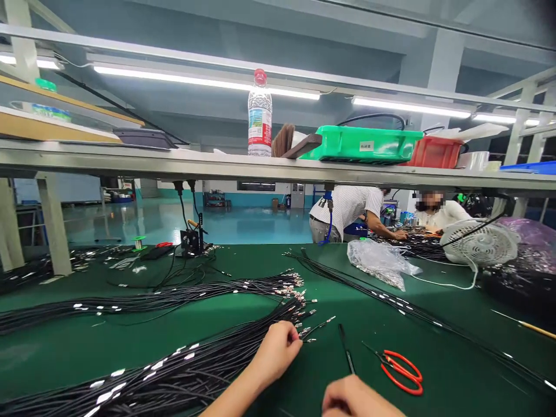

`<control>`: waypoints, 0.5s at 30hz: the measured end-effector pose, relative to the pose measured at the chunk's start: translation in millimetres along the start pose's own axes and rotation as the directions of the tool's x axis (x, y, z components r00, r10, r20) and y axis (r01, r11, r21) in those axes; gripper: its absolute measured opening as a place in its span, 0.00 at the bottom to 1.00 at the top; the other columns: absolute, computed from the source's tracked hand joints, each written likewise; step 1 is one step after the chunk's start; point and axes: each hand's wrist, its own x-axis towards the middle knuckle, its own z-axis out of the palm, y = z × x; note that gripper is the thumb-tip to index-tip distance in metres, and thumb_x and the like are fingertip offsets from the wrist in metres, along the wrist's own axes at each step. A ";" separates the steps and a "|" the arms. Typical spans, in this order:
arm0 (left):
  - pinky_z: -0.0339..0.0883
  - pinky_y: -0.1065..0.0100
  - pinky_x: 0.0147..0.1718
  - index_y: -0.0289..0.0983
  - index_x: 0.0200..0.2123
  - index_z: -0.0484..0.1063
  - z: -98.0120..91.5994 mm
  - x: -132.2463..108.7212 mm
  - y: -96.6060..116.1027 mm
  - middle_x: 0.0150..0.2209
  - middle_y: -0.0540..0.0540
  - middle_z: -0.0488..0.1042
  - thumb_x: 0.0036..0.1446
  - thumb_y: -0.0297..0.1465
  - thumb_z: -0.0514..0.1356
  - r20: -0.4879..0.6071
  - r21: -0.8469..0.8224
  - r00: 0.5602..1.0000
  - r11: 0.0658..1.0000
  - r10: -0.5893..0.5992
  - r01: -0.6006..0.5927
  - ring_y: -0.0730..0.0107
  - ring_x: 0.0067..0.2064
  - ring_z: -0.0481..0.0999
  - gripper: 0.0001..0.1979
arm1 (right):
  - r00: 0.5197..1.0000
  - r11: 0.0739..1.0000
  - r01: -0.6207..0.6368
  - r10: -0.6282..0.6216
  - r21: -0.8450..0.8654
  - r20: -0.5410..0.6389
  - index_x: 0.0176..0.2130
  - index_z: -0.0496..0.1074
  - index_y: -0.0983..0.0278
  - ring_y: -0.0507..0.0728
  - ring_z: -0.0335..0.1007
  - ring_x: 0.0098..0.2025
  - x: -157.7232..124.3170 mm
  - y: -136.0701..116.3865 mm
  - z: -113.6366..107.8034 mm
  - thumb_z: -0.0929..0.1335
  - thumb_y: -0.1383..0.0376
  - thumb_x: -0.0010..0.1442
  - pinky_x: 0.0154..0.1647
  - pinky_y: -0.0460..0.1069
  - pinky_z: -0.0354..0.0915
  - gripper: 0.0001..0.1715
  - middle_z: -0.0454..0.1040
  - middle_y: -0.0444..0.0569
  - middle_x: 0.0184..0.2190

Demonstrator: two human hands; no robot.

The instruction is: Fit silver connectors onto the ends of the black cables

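My left hand [278, 348] is closed in a pinch on a thin black cable [320, 325], near its metal-tipped end. Beneath and behind that hand fans a thick bundle of black cables [208, 362] with white labels and small metal terminals at the right end. At the bottom edge, my right hand [354, 398] has its fingers curled, and what they hold, if anything, is hidden. A slim black tool [346, 350] reaches up to its knuckles; whether the hand touches it cannot be told. Right of it lie red-handled scissors [402, 370].
A second cable bundle [174, 298] and a thinner one [382, 295] lie on the green tabletop [321, 272]. Farther back are a plastic bag [382, 260] and a white fan [480, 242]. A shelf [208, 168] carries a bottle [259, 116] and a green bin [367, 145]. Two people work beyond.
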 end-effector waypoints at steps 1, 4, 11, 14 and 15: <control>0.61 0.75 0.28 0.33 0.31 0.70 -1.5 -3.9 0.5 0.27 0.49 0.71 0.52 0.25 0.51 0.010 -0.060 1.000 0.998 0.002 -0.001 0.72 0.30 0.70 0.08 | 0.995 0.999 -0.039 0.041 0.019 -0.095 0.21 0.69 0.63 0.54 0.66 0.24 0.2 -1.4 -7.2 0.64 0.56 0.51 0.24 0.44 0.57 0.15 0.69 0.42 0.18; 0.60 0.76 0.26 0.33 0.32 0.69 -0.2 -16.4 5.3 0.26 0.51 0.70 0.49 0.23 0.51 0.018 -0.299 1.000 0.954 0.012 -0.006 0.73 0.29 0.69 0.09 | 0.915 0.975 -0.107 0.173 0.192 -0.365 0.22 0.66 0.65 0.52 0.63 0.20 2.5 -3.5 -28.9 0.59 0.53 0.56 0.22 0.45 0.56 0.22 0.68 0.45 0.17; 0.60 0.73 0.30 0.36 0.29 0.74 15.3 -21.5 41.7 0.27 0.49 0.73 0.48 0.27 0.55 -0.029 -0.440 0.991 0.888 0.134 -0.133 0.70 0.30 0.69 0.08 | 0.920 0.871 0.054 0.147 0.488 -0.363 0.24 0.63 0.66 0.49 0.55 0.19 -2.5 -13.1 -43.5 0.62 0.52 0.56 0.20 0.43 0.51 0.21 0.63 0.40 0.17; 0.60 0.74 0.28 0.37 0.28 0.75 20.3 -16.3 57.9 0.25 0.49 0.73 0.51 0.29 0.53 -0.047 -0.535 0.981 0.825 0.187 -0.183 0.70 0.29 0.69 0.10 | 0.921 0.838 0.145 0.081 0.526 -0.382 0.27 0.65 0.66 0.50 0.57 0.22 -6.4 -19.8 -42.0 0.64 0.54 0.56 0.23 0.43 0.54 0.17 0.62 0.40 0.20; 0.60 0.75 0.26 0.37 0.27 0.76 21.5 -15.2 61.0 0.24 0.49 0.72 0.51 0.29 0.53 -0.049 -0.567 0.983 0.805 0.178 -0.175 0.71 0.28 0.69 0.11 | 0.919 0.828 0.166 0.067 0.535 -0.389 0.29 0.65 0.66 0.50 0.58 0.24 -7.2 -21.0 -42.0 0.64 0.55 0.56 0.24 0.44 0.54 0.16 0.63 0.41 0.22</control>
